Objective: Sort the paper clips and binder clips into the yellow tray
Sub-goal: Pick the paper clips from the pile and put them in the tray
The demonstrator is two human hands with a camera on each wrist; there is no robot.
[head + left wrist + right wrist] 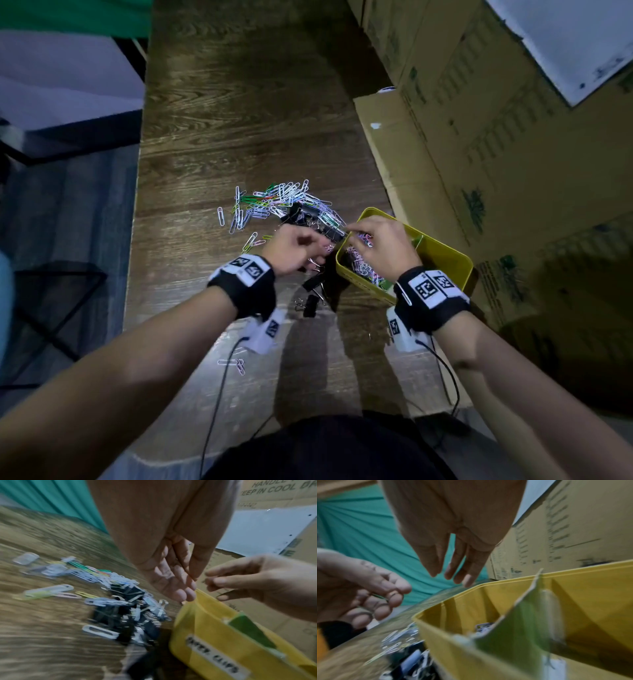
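Note:
A pile of coloured paper clips [274, 202] [96, 574] lies mid-table, with black binder clips [310, 305] [133, 615] mixed in and scattered nearer me. To their right stands the yellow tray [455, 260] [205, 622] [471, 615], split by a green divider [522, 622]; its near compartment holds paper clips [363, 267] and bears a "paper clips" label [212, 657]. My left hand [298, 248] [368, 595] hovers at the tray's left corner, fingers curled round thin wire clips. Over the tray's near compartment is my right hand [380, 246] [453, 563], fingers extended, nothing seen in it.
Cardboard boxes [479, 137] wall in the table's right side, right behind the tray. The table's left edge [137, 205] drops to the floor. A few loose paper clips [236, 365] lie near the front edge, beside the wrist cables.

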